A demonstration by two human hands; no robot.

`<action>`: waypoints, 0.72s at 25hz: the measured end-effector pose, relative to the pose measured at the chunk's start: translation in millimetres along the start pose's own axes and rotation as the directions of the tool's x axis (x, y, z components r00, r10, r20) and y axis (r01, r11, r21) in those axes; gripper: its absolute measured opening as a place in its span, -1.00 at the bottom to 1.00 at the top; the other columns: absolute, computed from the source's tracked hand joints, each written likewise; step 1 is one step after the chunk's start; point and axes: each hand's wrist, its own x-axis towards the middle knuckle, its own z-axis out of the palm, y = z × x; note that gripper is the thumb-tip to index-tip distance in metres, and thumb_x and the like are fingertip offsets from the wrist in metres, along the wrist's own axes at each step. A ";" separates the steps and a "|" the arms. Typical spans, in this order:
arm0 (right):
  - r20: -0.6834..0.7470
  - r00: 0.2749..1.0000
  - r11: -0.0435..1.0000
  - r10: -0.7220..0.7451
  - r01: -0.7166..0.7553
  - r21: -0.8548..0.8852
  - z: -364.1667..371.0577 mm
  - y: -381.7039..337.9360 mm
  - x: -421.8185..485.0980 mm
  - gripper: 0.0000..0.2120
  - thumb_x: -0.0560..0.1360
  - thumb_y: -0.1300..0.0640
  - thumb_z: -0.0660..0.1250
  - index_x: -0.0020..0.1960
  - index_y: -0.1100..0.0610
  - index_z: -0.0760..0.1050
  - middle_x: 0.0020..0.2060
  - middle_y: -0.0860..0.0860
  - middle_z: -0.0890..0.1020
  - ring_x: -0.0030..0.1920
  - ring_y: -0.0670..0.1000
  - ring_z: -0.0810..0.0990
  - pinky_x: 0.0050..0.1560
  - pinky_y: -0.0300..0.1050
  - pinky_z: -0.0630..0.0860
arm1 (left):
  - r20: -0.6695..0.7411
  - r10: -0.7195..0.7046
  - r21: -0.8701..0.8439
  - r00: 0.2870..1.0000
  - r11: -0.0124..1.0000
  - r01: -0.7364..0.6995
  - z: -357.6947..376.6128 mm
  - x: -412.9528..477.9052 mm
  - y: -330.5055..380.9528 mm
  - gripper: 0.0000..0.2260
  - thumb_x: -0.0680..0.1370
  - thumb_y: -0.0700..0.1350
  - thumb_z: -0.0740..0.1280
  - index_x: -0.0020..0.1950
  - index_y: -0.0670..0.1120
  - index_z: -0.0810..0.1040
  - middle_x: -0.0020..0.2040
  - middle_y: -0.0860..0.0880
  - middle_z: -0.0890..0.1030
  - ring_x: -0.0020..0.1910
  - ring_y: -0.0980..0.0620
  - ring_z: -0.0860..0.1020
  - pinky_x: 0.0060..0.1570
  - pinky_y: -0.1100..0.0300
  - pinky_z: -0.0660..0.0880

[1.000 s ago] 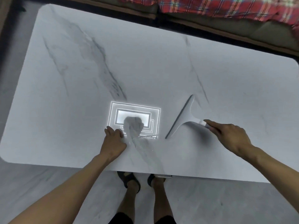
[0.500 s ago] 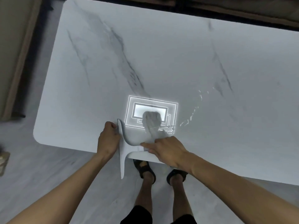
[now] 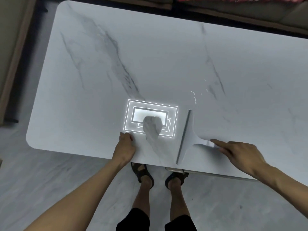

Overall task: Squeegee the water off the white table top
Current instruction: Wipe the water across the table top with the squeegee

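The white marble-veined table top (image 3: 166, 64) fills most of the view. A white squeegee (image 3: 187, 135) lies blade-down near the table's front edge, its blade running from front to back. My right hand (image 3: 240, 152) holds its short handle from the right. My left hand (image 3: 125, 147) rests on the front edge of the table, fingers curled, holding nothing. A few small water droplets (image 3: 195, 98) glint just beyond the far end of the blade. A bright rectangular ceiling-light reflection (image 3: 150, 119) shines on the top between my hands.
My two sandalled feet (image 3: 158, 174) stand on the grey floor right under the table's front edge. A sofa with a red plaid cloth (image 3: 241, 0) runs along the far side. A wooden frame (image 3: 15, 64) borders the left.
The squeegee was pulled left to the front edge beside my left hand, then moved back right onto the table. It now stands right of the light reflection.
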 end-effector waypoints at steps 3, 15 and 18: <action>-0.001 1.000 1.000 -0.016 0.016 0.007 -7.5 -11.2 -11.9 -0.57 0.56 -0.25 -0.17 0.40 -0.45 0.16 -0.25 -0.24 0.48 -0.11 -0.06 0.61 -0.30 -0.17 0.31 | -0.141 -0.058 -0.100 0.988 0.994 0.044 -7.6 -3.5 -1.0 -0.76 0.47 -0.33 0.10 0.03 -0.02 0.33 -0.14 -0.02 0.49 -0.22 -0.03 0.50 -0.25 0.09 0.44; 0.089 0.809 0.808 -0.581 0.586 -0.059 -4.4 -278.9 144.1 -0.58 0.64 0.07 0.09 0.44 -0.25 0.27 -0.01 0.05 0.62 -0.04 0.11 0.60 -0.21 -0.08 0.39 | -0.323 -0.328 -0.248 0.888 0.935 0.255 -68.2 2.0 -88.1 -0.91 0.51 -0.21 0.13 -0.01 -0.07 0.34 -0.21 0.03 0.47 -0.21 -0.06 0.45 -0.32 0.11 0.31; 0.049 0.846 0.846 -0.532 0.533 -0.007 -10.1 -245.4 144.1 -0.63 0.64 -0.04 0.07 0.41 -0.32 0.28 -0.05 0.03 0.63 -0.07 0.11 0.62 -0.15 -0.06 0.49 | -0.226 -0.235 -0.172 0.945 0.965 0.199 -60.8 4.2 -89.3 -0.86 0.50 -0.26 0.13 0.00 -0.05 0.32 -0.21 0.04 0.46 -0.27 0.04 0.45 -0.41 0.17 0.29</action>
